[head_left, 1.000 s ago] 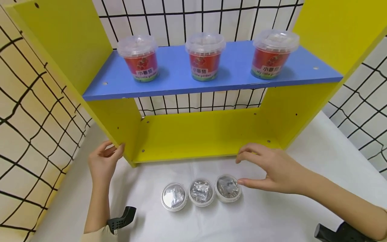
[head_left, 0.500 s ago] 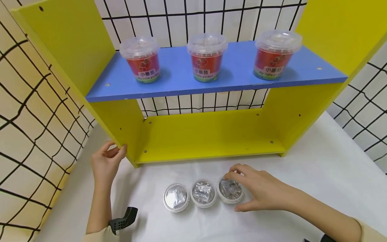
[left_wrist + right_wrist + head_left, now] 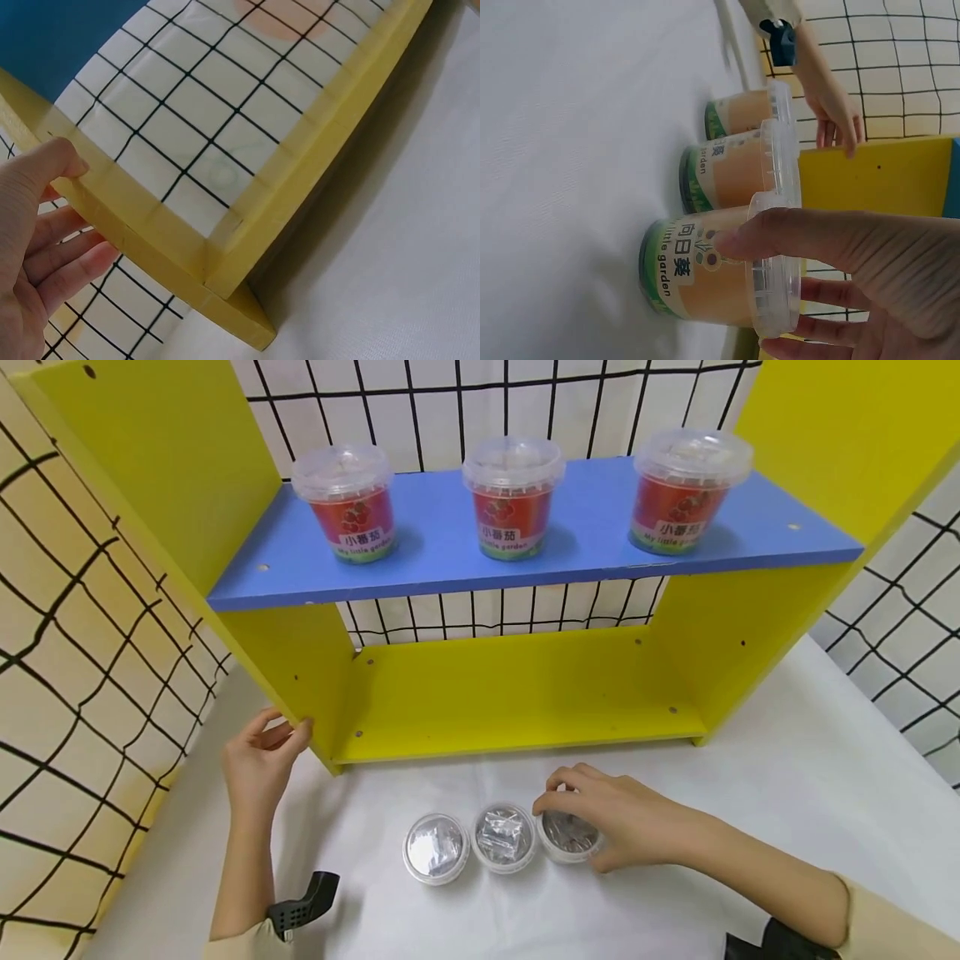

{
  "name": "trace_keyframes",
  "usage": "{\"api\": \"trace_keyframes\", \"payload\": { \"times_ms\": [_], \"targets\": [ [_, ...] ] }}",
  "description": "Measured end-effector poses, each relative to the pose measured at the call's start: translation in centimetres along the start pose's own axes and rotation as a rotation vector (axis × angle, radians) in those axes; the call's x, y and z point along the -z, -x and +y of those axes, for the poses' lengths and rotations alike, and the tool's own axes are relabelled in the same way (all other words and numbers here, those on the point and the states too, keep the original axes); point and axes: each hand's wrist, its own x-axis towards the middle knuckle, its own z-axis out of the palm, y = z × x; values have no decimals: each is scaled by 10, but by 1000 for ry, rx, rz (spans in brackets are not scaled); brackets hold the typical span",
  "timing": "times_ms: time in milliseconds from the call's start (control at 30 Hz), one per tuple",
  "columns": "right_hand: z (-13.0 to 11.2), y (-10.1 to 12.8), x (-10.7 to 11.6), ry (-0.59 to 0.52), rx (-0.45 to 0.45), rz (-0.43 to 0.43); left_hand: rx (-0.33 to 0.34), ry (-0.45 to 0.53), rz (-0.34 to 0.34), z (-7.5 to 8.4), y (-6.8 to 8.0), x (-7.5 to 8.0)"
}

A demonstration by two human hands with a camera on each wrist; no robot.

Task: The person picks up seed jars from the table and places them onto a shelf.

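Three lidded cups stand in a row on the white table [image 3: 787, 752], and the right hand [image 3: 615, 818] curls its fingers [image 3: 810, 236] over the lid rim of the rightmost cup [image 3: 567, 839], thumb on one side and the other fingers on the far side, clasping it from above. Just beyond the fingertips sit the middle cup [image 3: 504, 837] and the left cup [image 3: 436, 847], all three close together. The right wrist view shows what the head view does not: orange side labels with a green band, reading "向日葵" and "little garden". From above only the clear lids and silvery packets inside are visible. Three red cups [image 3: 513, 497] on the blue shelf [image 3: 442, 560] read "小番茄" and "My little garden". The left hand [image 3: 258, 764] rests loosely curled fingers against the front edge of the yellow shelf unit's side panel [image 3: 127, 214], thumb on the inner face, well apart from the cups.
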Motion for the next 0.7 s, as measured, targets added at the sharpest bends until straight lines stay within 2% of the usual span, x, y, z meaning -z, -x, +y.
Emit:
{"api": "trace_keyframes", "payload": {
  "times_ms": [333, 600, 700],
  "targets": [
    [-1, 0, 4, -56, -29, -28, 15, -10, 0, 1, -2, 1],
    [3, 0, 4, -84, 0, -29, 15, -6, -2, 1, -2, 1],
    [1, 0, 4, -90, -19, -27, 24, -9, -6, 1, -2, 2]
  ]
}}
